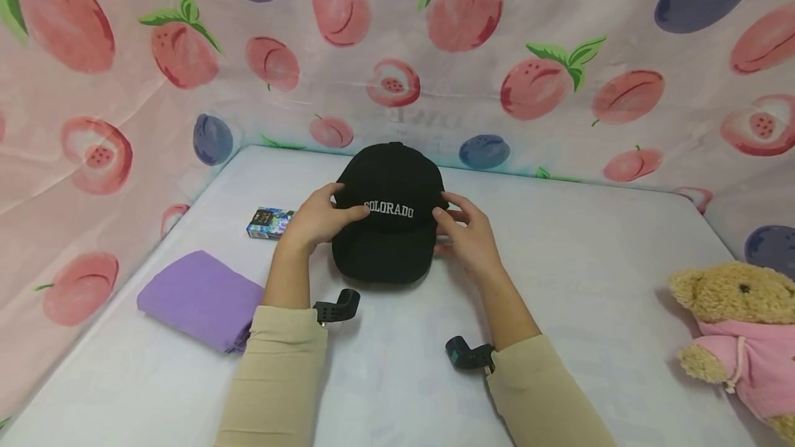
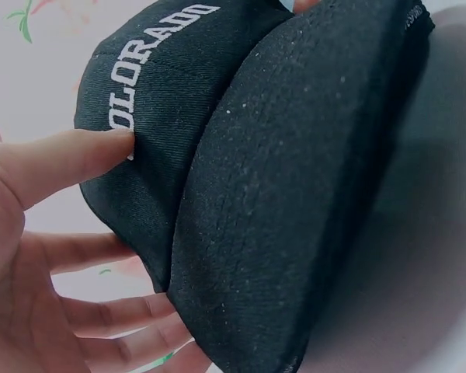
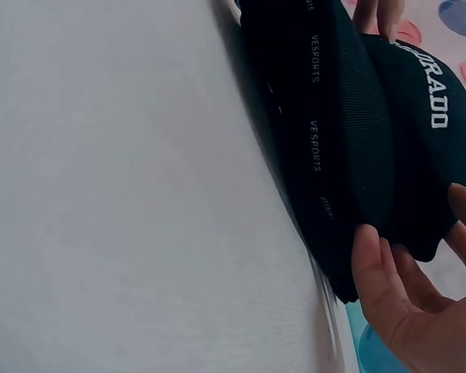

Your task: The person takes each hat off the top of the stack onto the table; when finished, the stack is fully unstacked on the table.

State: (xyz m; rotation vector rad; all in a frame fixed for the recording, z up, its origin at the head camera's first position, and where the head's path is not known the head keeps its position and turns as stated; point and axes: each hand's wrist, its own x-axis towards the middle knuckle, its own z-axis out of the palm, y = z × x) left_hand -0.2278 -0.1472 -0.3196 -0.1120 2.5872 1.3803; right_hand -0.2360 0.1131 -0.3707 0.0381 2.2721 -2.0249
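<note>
A black baseball cap (image 1: 388,174) with white COLORADO lettering stands at the far middle of the table, its brim towards me. My left hand (image 1: 317,216) grips its left side. In the left wrist view the thumb presses on the front beside the first letter, and the other fingers reach along the edge and behind. On the opposite side my right hand (image 1: 470,234) holds the cap between thumb and fingers. Two of its fingertips (image 3: 366,237) touch the brim's side in the right wrist view, where small VESPORTS print shows along the brim's underside.
A small box with a colourful print (image 1: 270,223) lies left of the cap, partly behind my left hand. Nearer me is a folded purple cloth (image 1: 201,299), beside the left forearm. A teddy bear in a pink top (image 1: 745,343) lies at the right edge. Fruit-patterned fabric (image 1: 397,33) hangs behind the white table (image 1: 590,261).
</note>
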